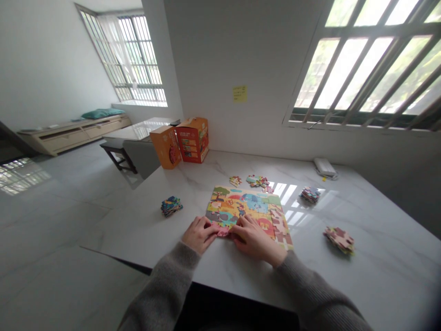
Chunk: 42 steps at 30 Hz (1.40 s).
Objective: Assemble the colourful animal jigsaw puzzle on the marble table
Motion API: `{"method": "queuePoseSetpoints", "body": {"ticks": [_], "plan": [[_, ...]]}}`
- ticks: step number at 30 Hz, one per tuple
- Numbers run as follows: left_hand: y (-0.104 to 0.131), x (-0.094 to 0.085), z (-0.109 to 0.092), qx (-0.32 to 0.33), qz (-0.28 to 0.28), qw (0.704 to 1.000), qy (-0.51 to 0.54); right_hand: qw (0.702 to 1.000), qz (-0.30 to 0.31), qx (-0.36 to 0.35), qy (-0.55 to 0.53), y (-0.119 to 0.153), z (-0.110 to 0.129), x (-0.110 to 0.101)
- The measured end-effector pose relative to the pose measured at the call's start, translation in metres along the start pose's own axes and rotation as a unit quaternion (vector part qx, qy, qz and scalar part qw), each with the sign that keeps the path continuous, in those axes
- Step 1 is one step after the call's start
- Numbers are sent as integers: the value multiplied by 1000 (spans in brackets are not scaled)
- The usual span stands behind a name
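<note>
A colorful animal jigsaw puzzle [253, 202] lies flat on the marble-look table, most of its picture joined. At its near left edge is a pink puzzle piece [223, 232]. My left hand [199, 233] has thumb and fingers closed on the left end of this piece. From the other side my right hand [257, 239] bends over the puzzle's near edge, its fingertips pressed together at the piece's right end. That hand and wrist cover part of the lower puzzle. Brownish-pink pieces [280, 223] fill a strip along the right side.
Loose puzzle pieces [257, 180] lie behind the puzzle. Stacks of pieces stand at left [171, 206], right [310, 195] and near right [339, 240]. Two orange boxes [193, 141] stand at the back left. A white device [325, 168] with a cable sits by the wall.
</note>
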State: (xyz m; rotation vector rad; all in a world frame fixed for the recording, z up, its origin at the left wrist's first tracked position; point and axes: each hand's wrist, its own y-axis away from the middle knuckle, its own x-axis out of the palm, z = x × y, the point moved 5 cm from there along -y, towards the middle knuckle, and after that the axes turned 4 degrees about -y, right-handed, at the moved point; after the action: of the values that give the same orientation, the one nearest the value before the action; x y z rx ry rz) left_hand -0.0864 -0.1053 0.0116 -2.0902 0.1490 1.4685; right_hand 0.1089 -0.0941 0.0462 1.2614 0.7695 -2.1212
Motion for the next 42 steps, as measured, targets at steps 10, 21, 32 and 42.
{"method": "queuePoseSetpoints", "body": {"ticks": [10,21,32,42], "plan": [[1,1,0,22,-13,1000,-13,1000,7,-8,-6,6,-15,-4],[-1,0,-4,69,-50,996,-38,1000,0,-19,-2,5,-13,-3],[22,-5,46,-41,-31,999,-10,1000,6,-11,0,5,-10,-6],[23,-8,45,-18,-27,999,-8,1000,12,-11,-11,5,-8,-5]]}}
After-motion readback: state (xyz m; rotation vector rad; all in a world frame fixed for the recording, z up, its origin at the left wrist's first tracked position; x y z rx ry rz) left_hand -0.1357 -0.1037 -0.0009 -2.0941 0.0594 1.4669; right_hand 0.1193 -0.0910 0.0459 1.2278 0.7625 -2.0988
